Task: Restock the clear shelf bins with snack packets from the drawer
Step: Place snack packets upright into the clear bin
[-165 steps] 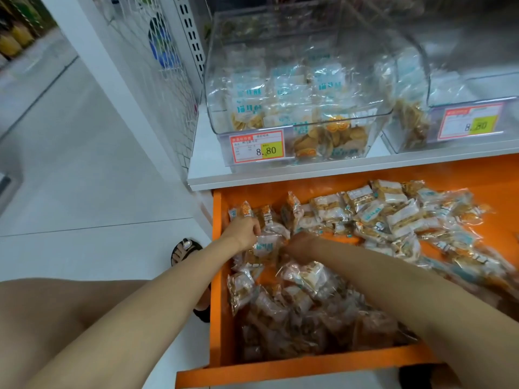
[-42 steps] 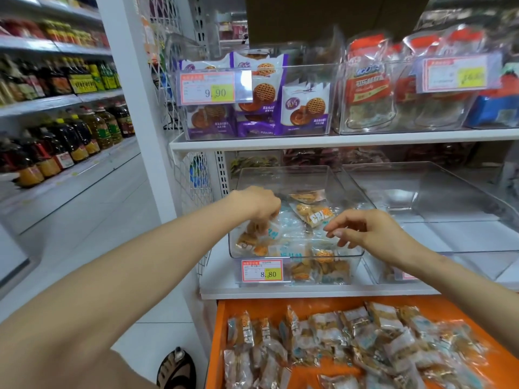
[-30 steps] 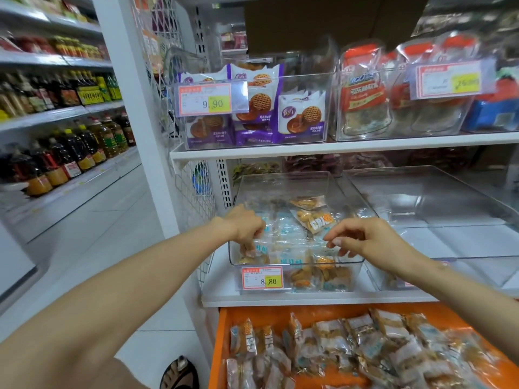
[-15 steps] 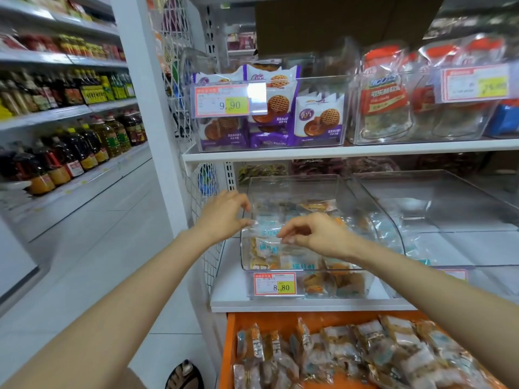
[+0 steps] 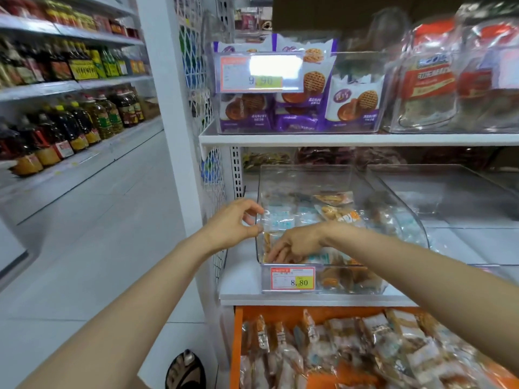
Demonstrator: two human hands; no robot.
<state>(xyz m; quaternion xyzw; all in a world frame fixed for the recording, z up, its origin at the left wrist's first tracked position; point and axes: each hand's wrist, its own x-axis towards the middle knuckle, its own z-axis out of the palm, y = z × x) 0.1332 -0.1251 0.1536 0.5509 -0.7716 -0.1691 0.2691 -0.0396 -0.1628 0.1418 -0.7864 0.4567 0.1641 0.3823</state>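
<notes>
While you stand at the shelf, both of your hands are at the left bin (image 5: 306,175), one of two clear bins on the middle shelf; the right bin (image 5: 455,192) sits just beside it, its contents too blurred to tell. Your left hand (image 5: 234,223) is outside the left bin, thumb and curled fingers pinching its left wall near the front corner; your right hand (image 5: 295,244) reaches over the front rim into it, fingers stretched fairly straight and lying on the bin packets (image 5: 283,217) in the front left corner, closed round nothing that I can see. Two orange-printed packets lie toward the back of that bin, on a layer of pale blue ones that I cannot count; one price tag (image 5: 292,277) reading 8.80 is on its front. Below the shelf the orange drawer (image 5: 238,346) stands open, heaped with drawer packets (image 5: 351,349), too many and too blurred to count. On the upper shelf stand two more clear bins; one holds purple biscuit packs (image 5: 354,105) behind a 9.90 tag (image 5: 259,73), the other red-labelled bags (image 5: 427,80).
</notes>
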